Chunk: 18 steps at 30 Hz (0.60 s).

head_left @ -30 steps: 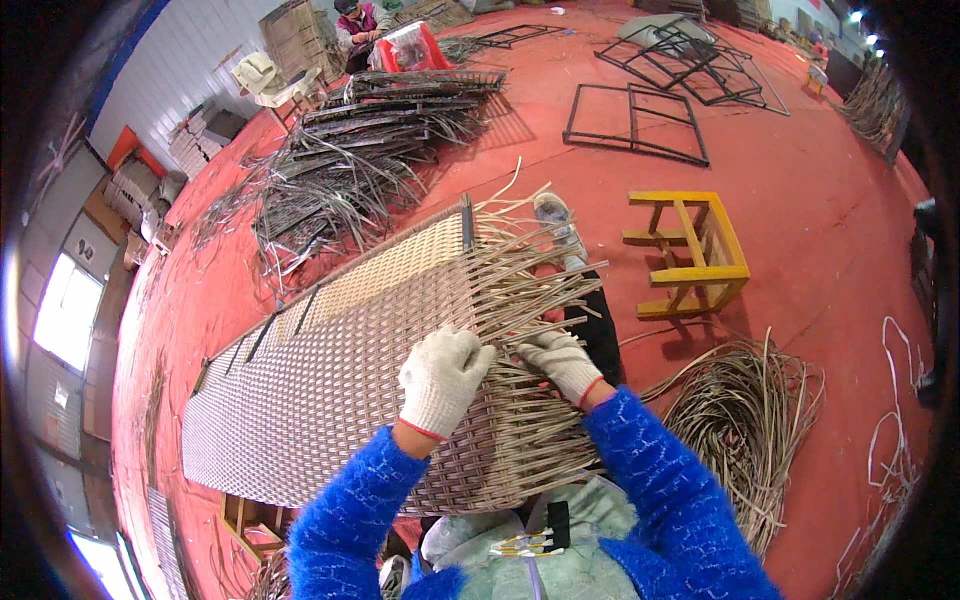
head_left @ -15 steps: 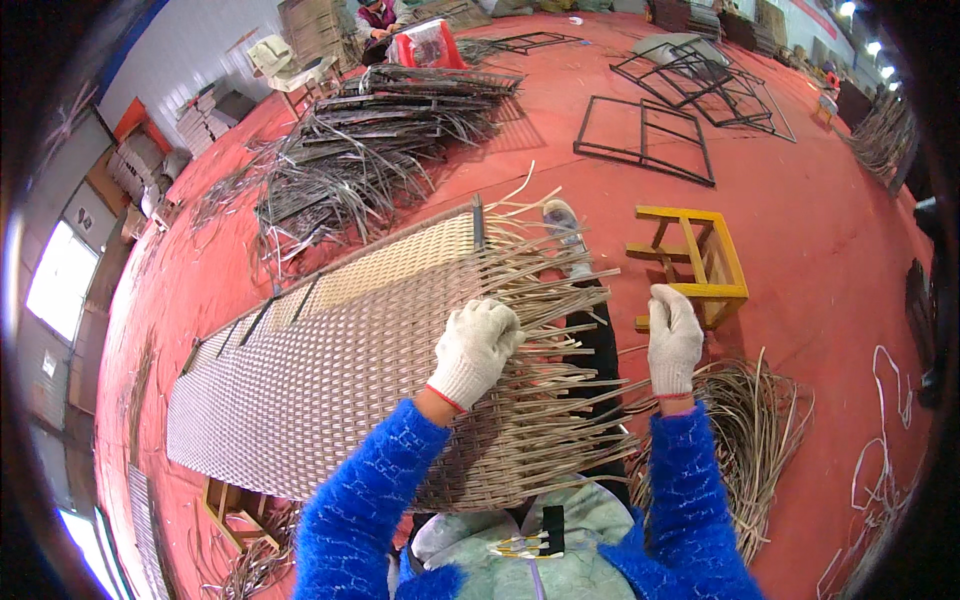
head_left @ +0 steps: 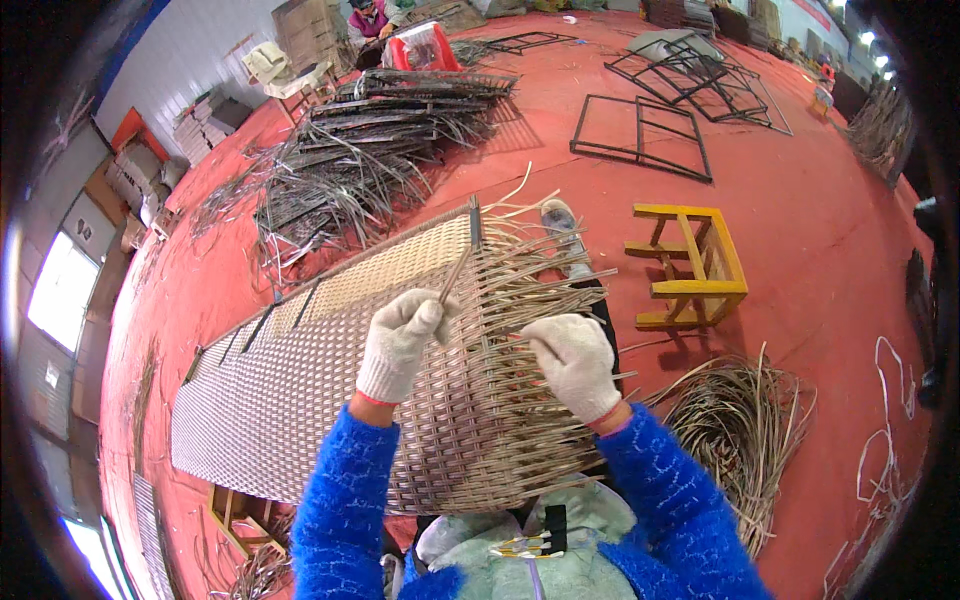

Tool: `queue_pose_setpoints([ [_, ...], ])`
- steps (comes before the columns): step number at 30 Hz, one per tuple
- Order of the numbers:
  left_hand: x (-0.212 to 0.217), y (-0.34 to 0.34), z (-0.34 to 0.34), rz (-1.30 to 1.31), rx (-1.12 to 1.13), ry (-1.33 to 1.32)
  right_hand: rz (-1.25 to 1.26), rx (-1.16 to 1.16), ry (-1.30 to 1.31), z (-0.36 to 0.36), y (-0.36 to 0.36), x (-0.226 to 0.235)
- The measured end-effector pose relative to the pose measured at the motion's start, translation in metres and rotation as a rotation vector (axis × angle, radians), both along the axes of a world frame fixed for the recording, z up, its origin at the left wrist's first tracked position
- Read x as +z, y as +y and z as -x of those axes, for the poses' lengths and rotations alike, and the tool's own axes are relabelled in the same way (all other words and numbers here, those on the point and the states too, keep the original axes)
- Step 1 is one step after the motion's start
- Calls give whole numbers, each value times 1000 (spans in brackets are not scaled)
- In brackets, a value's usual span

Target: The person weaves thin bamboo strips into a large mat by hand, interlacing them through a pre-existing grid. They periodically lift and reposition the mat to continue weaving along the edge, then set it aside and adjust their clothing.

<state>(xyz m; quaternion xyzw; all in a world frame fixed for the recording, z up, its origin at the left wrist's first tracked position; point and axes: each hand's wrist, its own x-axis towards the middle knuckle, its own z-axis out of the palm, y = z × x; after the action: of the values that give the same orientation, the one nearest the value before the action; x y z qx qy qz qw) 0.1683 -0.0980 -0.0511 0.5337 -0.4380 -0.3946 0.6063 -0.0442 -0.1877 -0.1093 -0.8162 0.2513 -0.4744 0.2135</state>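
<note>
Though the panel [head_left: 330,370] is mostly woven, edge strands [head_left: 525,302] hang loose; the left hand [head_left: 400,340] pinches a strip [head_left: 452,278], the right hand [head_left: 575,360] curls, its hold unclear.

Light, as I receive it: bright overall; blown-out window [head_left: 63,292] left of the woven panel [head_left: 330,400], small glaring lamps [head_left: 868,38] beyond it, far right. Shadow, soft: beneath the yellow stool [head_left: 735,270], right of the panel. Picture: fisheye-bent, blackened corners, distant detail soft.
</note>
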Motion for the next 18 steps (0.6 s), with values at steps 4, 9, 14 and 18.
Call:
queue_pose_setpoints([
  [4,13,5,4,-395,16,-323,-346,-82,366,-16,1,-22],
  [9,7,-2,11,-516,3,-633,-733,30,293,-24,-9,-53],
  [14,-4,-24,19,-555,-25,-961,-770,186,307,-31,-27,-73],
  [18,-11,-42,32,-633,-58,-1128,-593,387,418,-33,-42,-78],
])
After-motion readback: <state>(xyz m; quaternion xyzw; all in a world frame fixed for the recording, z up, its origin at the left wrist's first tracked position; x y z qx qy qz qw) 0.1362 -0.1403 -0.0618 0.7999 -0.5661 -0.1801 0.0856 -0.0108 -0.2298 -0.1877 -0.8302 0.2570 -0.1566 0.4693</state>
